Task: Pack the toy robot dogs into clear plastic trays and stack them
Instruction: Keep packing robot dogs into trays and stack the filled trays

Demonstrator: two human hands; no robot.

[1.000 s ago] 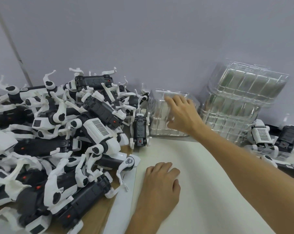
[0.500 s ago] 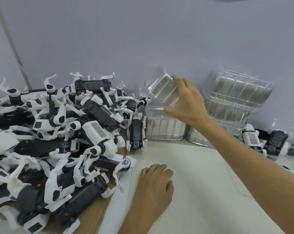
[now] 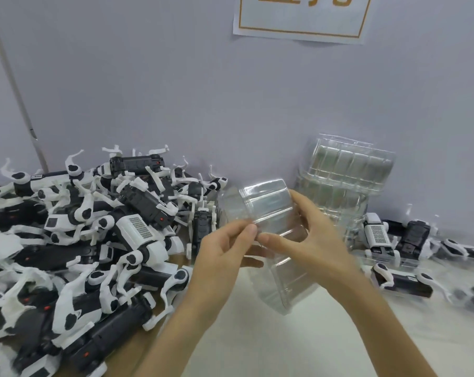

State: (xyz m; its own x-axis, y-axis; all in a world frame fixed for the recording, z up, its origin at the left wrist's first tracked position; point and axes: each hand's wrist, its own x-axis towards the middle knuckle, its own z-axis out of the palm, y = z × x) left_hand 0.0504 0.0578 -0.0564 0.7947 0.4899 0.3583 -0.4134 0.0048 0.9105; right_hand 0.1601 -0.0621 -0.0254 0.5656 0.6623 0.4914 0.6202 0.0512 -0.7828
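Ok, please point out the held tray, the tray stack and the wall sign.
held tray (image 3: 268,205), head view, on its upper ribbed clear wall.
tray stack (image 3: 350,167), head view, on the top tray's ribbed face.
sign (image 3: 301,20), head view, on its blank white paper.

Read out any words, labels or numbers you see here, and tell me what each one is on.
Paper sign on the wall: orange characters, cut off by the picture's top edge, unreadable.
Toy robot dog, far back left: small label, too blurred to read.
Clear tray being held: no print visible.
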